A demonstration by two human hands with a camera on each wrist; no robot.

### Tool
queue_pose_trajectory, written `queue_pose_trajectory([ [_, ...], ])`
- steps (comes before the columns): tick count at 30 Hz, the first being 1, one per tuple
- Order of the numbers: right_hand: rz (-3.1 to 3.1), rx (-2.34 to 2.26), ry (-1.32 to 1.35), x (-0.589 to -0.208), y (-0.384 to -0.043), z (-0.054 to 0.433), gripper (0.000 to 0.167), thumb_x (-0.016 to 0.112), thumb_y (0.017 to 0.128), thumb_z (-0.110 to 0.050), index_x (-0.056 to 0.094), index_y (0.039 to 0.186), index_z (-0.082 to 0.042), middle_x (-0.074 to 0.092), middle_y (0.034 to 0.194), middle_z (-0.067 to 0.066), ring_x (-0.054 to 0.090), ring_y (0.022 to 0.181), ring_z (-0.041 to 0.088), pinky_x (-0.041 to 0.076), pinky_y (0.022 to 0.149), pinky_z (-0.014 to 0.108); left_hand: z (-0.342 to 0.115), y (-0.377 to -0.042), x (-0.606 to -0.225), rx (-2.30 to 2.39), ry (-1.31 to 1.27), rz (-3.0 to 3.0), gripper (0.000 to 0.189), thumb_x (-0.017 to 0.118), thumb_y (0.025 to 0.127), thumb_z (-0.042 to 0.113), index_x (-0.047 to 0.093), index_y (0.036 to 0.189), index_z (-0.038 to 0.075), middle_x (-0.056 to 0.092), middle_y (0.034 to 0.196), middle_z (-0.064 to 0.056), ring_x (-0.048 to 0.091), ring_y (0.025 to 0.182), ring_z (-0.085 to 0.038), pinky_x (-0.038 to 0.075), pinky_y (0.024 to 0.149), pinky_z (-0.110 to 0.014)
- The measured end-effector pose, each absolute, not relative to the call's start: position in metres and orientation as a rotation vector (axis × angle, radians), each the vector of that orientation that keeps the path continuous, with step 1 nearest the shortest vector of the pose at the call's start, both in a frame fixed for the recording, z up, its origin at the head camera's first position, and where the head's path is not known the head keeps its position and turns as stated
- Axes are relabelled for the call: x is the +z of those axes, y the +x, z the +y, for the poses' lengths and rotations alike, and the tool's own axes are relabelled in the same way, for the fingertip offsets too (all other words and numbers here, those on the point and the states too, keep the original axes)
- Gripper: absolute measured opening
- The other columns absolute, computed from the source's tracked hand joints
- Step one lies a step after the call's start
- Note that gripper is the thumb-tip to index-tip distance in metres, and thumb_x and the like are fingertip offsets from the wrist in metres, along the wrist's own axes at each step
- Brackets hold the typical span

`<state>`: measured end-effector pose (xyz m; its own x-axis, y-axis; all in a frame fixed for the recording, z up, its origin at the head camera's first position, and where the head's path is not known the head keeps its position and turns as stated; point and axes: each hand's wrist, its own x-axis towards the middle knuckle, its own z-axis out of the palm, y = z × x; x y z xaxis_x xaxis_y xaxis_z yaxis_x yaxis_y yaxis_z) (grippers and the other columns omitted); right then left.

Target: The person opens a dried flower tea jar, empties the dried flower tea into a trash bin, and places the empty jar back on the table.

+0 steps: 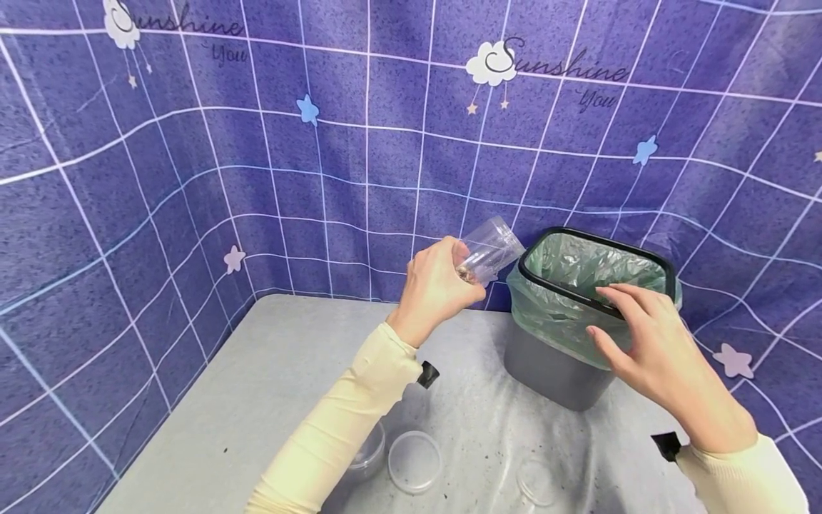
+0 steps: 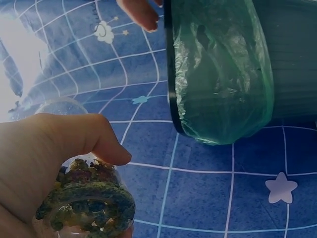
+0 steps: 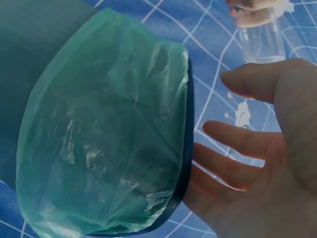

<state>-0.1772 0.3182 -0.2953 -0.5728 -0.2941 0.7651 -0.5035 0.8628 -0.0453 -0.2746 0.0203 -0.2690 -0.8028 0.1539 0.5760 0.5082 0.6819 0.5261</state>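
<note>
My left hand (image 1: 438, 287) grips a clear jar (image 1: 494, 244) near its base, tilted with its mouth toward the trash bin (image 1: 552, 368). Dried, flower-like bits in yellow, green and dark red (image 2: 84, 203) sit at the jar's bottom end in the left wrist view. A green plastic bag (image 1: 546, 307) lines the grey bin, folded over its outside beneath a black rim (image 1: 644, 254). At the bin's front right, my right hand (image 1: 661, 350) has its fingers spread and loosely bent, holding nothing. Whether its fingertips touch the rim is unclear.
On the grey table (image 1: 289, 357), a clear round lid (image 1: 414, 462) lies beside a clear container (image 1: 369, 457), partly behind the left sleeve. Another clear ring-like lid (image 1: 536, 481) lies to the right. A purple grid-patterned cloth (image 1: 359, 178) hangs behind.
</note>
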Motion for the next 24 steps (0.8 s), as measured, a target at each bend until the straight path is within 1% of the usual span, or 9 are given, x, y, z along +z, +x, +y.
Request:
queue_pose_trajectory([
  [3, -2.248, 0.313, 0.553, -0.296, -0.181, 0.322, 0.062, 0.081, 0.075, -0.012, 0.061, 0.132, 0.002, 0.064, 0.121, 0.027, 0.054, 0.115, 0.049, 0.038, 0.099, 0.06, 0.021, -0.276, -0.266, -0.955, -0.502, -2.405, 0.049, 0.085, 0.062, 0.029, 0.068, 0.106, 0.016, 0.072, 0.097, 0.004, 0.067, 0.089, -0.019, 0.053, 0.08, -0.039],
  [7, -2.287, 0.285, 0.549, -0.296, -0.185, 0.326, 0.06, 0.082, 0.078, -0.011, 0.06, 0.132, 0.003, 0.065, 0.119, 0.028, 0.055, 0.113, 0.05, 0.038, 0.098, 0.06, 0.022, -0.277, -0.263, -0.943, -0.493, -2.426, 0.049, 0.084, 0.063, 0.029, 0.068, 0.108, 0.016, 0.073, 0.099, 0.004, 0.068, 0.09, -0.02, 0.053, 0.081, -0.038],
  [10, -2.296, 0.256, 0.56, -0.296, -0.187, 0.329, 0.056, 0.081, 0.08, -0.01, 0.06, 0.131, 0.004, 0.066, 0.115, 0.028, 0.057, 0.108, 0.05, 0.04, 0.095, 0.06, 0.022, -0.277, -0.261, -0.944, -0.492, -2.439, 0.048, 0.083, 0.065, 0.029, 0.068, 0.109, 0.016, 0.073, 0.101, 0.004, 0.068, 0.093, -0.02, 0.053, 0.081, -0.038],
  [15, -2.304, 0.213, 0.575, -0.297, -0.191, 0.334, 0.049, 0.08, 0.083, -0.008, 0.061, 0.127, 0.004, 0.069, 0.107, 0.027, 0.06, 0.096, 0.048, 0.044, 0.087, 0.059, 0.023, -0.276, -0.259, -0.957, -0.491, -2.451, 0.048, 0.082, 0.065, 0.027, 0.068, 0.109, 0.016, 0.073, 0.103, 0.003, 0.068, 0.093, -0.02, 0.053, 0.081, -0.037],
  [21, -2.337, 0.187, 0.585, -0.299, -0.195, 0.339, 0.046, 0.081, 0.081, -0.005, 0.063, 0.122, 0.004, 0.07, 0.101, 0.024, 0.063, 0.092, 0.047, 0.047, 0.084, 0.061, 0.026, -0.277, -0.258, -0.939, -0.5, -2.449, 0.052, 0.085, 0.064, 0.029, 0.068, 0.112, 0.015, 0.074, 0.103, 0.003, 0.068, 0.092, -0.019, 0.053, 0.081, -0.037],
  [24, -2.359, 0.176, 0.578, -0.299, -0.196, 0.34, 0.046, 0.081, 0.08, -0.003, 0.062, 0.121, 0.005, 0.07, 0.1, 0.024, 0.064, 0.09, 0.048, 0.048, 0.083, 0.062, 0.027, -0.277, -0.258, -0.921, -0.507, -2.437, 0.051, 0.084, 0.065, 0.03, 0.068, 0.111, 0.016, 0.073, 0.101, 0.004, 0.068, 0.089, -0.018, 0.053, 0.08, -0.036],
])
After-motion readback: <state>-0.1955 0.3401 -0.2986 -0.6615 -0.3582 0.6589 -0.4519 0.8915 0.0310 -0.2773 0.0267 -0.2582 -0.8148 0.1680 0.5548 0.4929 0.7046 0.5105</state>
